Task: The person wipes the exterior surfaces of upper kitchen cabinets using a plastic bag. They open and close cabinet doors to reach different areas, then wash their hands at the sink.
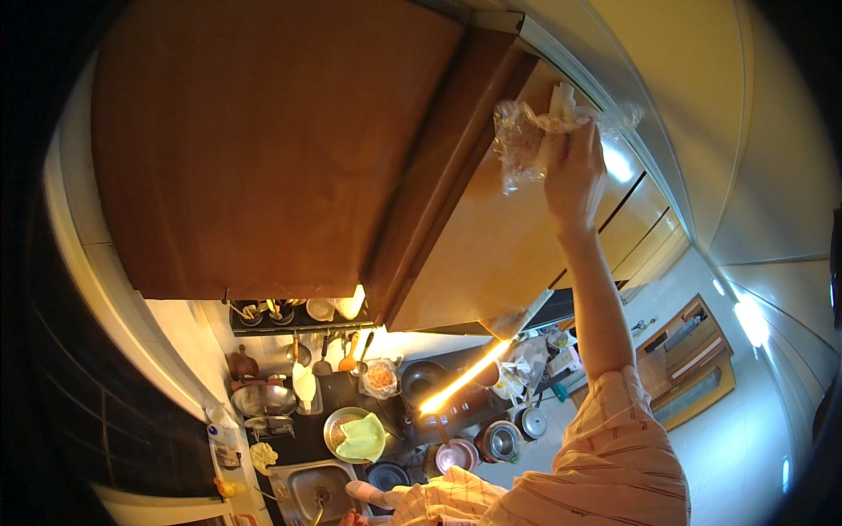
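My right hand (577, 164) is raised high on a stretched arm, beside the upper wall cabinet (473, 243). Its fingers are closed on a crumpled clear plastic bag or film (521, 148), which spreads out on both sides. A pale, rolled-looking piece (562, 100) sticks up above the fingers; whether it belongs to the plastic cannot be told. Reddish fingertips, apparently of my left hand (354, 518), show at the bottom edge near the stainless-steel sink (306, 486); most of that hand is cut off, and what it holds cannot be seen.
A brown cabinet panel (263, 144) fills the upper left. Below are a lit tube lamp (466, 378), a steel pan with a green cloth (364, 439), a black wok (421, 380), a pink pot (456, 455), hanging utensils and plastic bags on the dark counter.
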Demonstrator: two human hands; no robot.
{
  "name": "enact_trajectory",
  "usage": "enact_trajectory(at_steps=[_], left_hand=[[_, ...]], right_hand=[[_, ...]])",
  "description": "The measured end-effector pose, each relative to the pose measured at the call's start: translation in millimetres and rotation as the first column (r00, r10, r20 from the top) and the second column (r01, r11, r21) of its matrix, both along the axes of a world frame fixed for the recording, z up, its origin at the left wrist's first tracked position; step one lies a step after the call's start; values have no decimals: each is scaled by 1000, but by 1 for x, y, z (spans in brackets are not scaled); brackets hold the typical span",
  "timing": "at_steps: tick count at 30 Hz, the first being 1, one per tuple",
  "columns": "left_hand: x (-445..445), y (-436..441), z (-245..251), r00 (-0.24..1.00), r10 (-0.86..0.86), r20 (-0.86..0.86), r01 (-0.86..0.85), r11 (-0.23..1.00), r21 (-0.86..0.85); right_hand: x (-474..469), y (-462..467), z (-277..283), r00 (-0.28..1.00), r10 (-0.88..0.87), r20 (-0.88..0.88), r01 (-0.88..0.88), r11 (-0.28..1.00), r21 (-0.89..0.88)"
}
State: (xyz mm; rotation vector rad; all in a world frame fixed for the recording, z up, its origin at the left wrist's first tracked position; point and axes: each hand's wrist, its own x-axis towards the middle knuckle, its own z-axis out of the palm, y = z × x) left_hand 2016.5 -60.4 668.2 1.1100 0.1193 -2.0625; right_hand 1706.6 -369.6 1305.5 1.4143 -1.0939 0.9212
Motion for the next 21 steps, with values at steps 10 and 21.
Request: enact_trajectory(at_steps=[10,21], left_hand=[[-3,0,27,989,-32,145,42,997,-65],[3,-1,4,998,-61,-27,62,998,12]], right_hand=[[-37,-10,-56,942,-51,-332,110,981,161],[15,-16,-17,978,105,-178,-107,994,0]])
